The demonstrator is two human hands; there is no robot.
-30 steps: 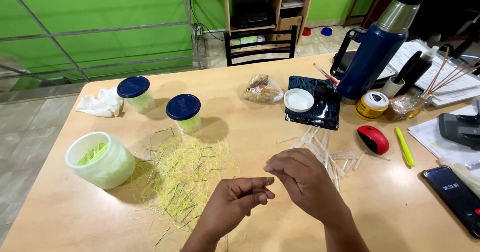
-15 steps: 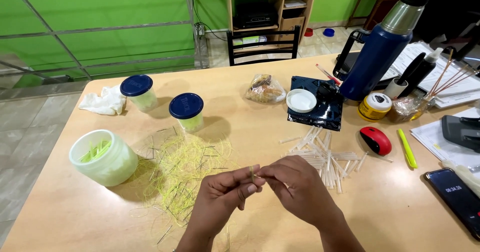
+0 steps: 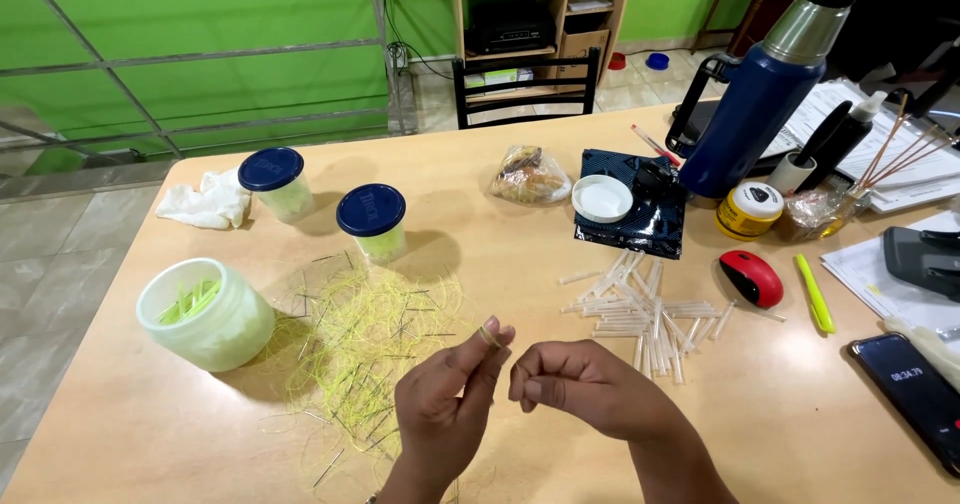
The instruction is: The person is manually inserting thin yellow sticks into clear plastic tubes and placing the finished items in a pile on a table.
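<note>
Though pinched, thread barely visible between hands

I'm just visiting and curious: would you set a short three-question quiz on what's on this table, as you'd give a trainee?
1. True or false: the open white jar holds yellow-green strands.
2. How many jars carry blue lids?
3. What lies closest under the left hand: A) red mouse, B) yellow thread pile, C) phone?

Key:
1. True.
2. Two.
3. B. The right hand is beside it, nearer the white tubes.
</note>
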